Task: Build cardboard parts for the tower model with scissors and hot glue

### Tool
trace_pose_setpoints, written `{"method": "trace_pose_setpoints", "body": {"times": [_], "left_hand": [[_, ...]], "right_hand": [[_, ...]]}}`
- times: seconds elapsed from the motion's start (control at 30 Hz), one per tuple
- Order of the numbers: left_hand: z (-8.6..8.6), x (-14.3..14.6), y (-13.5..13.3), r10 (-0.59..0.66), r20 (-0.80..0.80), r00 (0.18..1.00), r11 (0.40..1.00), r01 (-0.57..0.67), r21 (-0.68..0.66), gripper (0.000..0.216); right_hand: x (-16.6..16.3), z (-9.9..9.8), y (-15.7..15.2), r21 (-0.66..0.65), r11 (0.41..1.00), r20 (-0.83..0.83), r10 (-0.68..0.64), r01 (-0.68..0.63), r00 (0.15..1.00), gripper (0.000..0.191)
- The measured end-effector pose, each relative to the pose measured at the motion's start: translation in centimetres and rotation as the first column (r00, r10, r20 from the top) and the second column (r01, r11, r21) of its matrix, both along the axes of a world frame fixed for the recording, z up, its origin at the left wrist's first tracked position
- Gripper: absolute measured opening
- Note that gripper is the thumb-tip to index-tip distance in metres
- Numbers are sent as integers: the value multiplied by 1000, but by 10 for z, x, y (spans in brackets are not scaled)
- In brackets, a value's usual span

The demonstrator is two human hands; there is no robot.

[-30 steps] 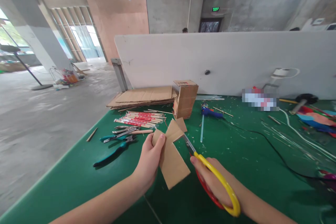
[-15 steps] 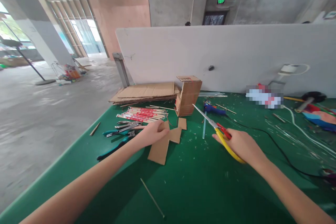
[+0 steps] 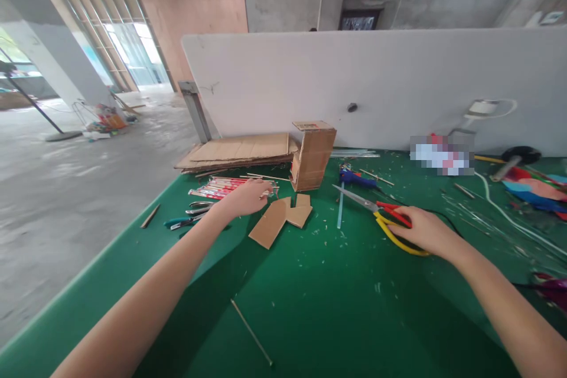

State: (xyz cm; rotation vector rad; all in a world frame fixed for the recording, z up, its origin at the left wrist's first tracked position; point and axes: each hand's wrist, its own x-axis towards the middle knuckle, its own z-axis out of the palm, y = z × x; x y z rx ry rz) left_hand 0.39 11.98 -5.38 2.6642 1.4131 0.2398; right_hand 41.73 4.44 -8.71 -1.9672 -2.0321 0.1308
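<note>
My left hand (image 3: 247, 197) is over the right end of several stick packets in red and clear wrappers (image 3: 217, 185). Its fingers are partly spread at the wrapper ends and grip nothing that I can see. Just right of it lie a cut cardboard strip (image 3: 268, 225) and a smaller notched cardboard piece (image 3: 301, 212). My right hand (image 3: 420, 229) holds scissors (image 3: 384, 211) by their red and yellow handles, with the blades toward the left. Pliers with teal handles (image 3: 179, 222) are partly hidden behind my left wrist.
An upright cardboard box shape (image 3: 313, 156) stands at the back, beside stacked cardboard sheets (image 3: 248, 146). A blue glue gun (image 3: 357, 178) with a black cord lies right of it. A thin stick (image 3: 251, 332) lies in front. A white panel (image 3: 274, 82) borders the green table (image 3: 336, 307).
My left hand has let go of the cardboard strip and moved left and away to the wrapped packets. My right hand has shifted right with the scissors, which now point more to the left.
</note>
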Motion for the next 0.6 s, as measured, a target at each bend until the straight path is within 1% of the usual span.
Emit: {"method": "trace_pose_setpoints", "body": {"times": [0.07, 0.13, 0.17, 0.2, 0.27, 0.3, 0.33, 0.37, 0.4, 0.43, 0.47, 0.5, 0.53, 0.57, 0.6], "left_hand": [[6, -3, -5, -50, -32, 998, 998, 49, -34, 35], [10, 5, -15, -67, -24, 997, 997, 66, -36, 33], [11, 13, -22, -98, -15, 995, 995, 97, -36, 32], [11, 21, -28, -134, -7, 991, 990, 134, -32, 33], [6, 40, -40, -173, -56, 983, 985, 174, 7, 40], [3, 49, -44, -171, -79, 982, 984, 174, 38, 45], [0, 55, -47, -177, -107, 978, 982, 182, 45, 50], [-2, 60, -47, -183, -139, 973, 982, 188, 28, 51], [-4, 62, -47, -172, -163, 971, 984, 177, 12, 50], [-5, 61, -45, -154, -177, 972, 988, 157, 1, 51], [-4, 59, -43, -133, -183, 974, 991, 135, -5, 52], [-3, 55, -41, -114, -182, 977, 993, 115, -2, 53], [-2, 51, -40, -105, -178, 978, 994, 108, 8, 54], [0, 46, -39, -111, -175, 978, 993, 116, 22, 53], [2, 41, -38, -120, -180, 976, 991, 128, 35, 51]], "right_hand": [[1, 4, 0, 116, 993, -1, -3, 3, 1000, 40], [-5, 11, -3, 250, 968, -14, -34, 37, 999, 44], [-12, 15, -6, 300, 953, -28, -33, 40, 999, 40], [-21, 19, -10, 324, 946, -53, -11, 27, 999, 34], [-47, 27, -21, 340, 939, -110, 97, -54, 989, 24], [-63, 29, -29, 322, 937, -110, 183, -139, 977, 22], [-81, 31, -39, 309, 918, -91, 289, -248, 953, 20], [-100, 32, -49, 288, 874, -51, 421, -391, 905, 20], [-119, 33, -60, 235, 808, -4, 557, -541, 830, 25], [-139, 32, -71, 183, 718, 48, 676, -672, 735, 33], [-157, 30, -80, 160, 614, 118, 766, -773, 633, 40], [-173, 27, -88, 154, 511, 188, 825, -846, 532, 39], [-187, 23, -95, 153, 425, 250, 857, -892, 451, 33], [-198, 20, -99, 142, 351, 297, 877, -925, 378, 28], [-207, 16, -101, 137, 299, 320, 889, -944, 328, 24]]}}
